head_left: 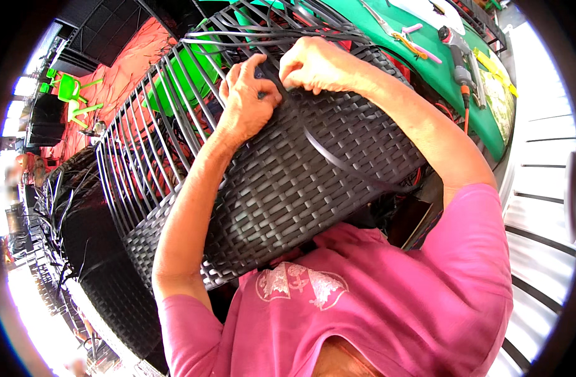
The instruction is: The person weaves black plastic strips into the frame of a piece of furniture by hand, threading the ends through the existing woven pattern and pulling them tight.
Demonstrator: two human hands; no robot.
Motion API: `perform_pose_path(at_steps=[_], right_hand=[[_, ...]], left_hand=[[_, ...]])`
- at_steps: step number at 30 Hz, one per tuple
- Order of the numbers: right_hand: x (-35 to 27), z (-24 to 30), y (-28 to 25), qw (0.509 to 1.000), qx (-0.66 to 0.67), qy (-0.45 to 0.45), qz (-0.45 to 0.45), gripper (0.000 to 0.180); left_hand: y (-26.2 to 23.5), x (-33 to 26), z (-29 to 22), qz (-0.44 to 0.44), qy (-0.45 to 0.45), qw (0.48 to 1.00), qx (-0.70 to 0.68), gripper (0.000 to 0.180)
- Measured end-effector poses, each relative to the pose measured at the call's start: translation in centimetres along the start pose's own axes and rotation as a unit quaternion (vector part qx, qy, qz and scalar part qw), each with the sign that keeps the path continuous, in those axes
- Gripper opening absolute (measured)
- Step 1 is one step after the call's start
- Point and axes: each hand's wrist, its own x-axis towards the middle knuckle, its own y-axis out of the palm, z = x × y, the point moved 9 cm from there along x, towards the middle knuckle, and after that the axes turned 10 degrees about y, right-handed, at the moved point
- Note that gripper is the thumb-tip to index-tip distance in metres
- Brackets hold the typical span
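A large dark woven panel [282, 188] of flat plastic strips lies in front of me, with bare lengthwise strips [151, 125] fanning out on its left and far side. At the far edge of the weave, my left hand [247, 97] has its fingers bent around a black plastic strip, its thumb low against the weave. Close beside it on the right, my right hand [319, 66] is closed in a pinch on the strip; its fingertips are partly hidden. A loose strip end [338, 162] curves across the weave toward the right.
A green surface [435, 81] at the far right holds scissors [388, 28], a power tool [457, 60] with an orange-tipped cord and a pink-handled tool [426, 53]. Behind the bare strips is a bright green object [184, 78]. A small green chair [71, 91] stands at the far left.
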Motion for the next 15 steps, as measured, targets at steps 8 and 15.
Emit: perform_pose_path(at_steps=[8,15], right_hand=[[-1.2,2.9,1.6,0.99,0.106,-0.078,0.051,0.019],[-0.8,5.9,4.0,0.954,-0.215,-0.205,-0.046,0.01]], left_hand=[[-6.2,-2.5,-1.4,-0.088,-0.006,0.985,-0.152,0.009],[-3.2,-5.7,-0.3,-0.016,-0.012,0.99,0.14,0.021]])
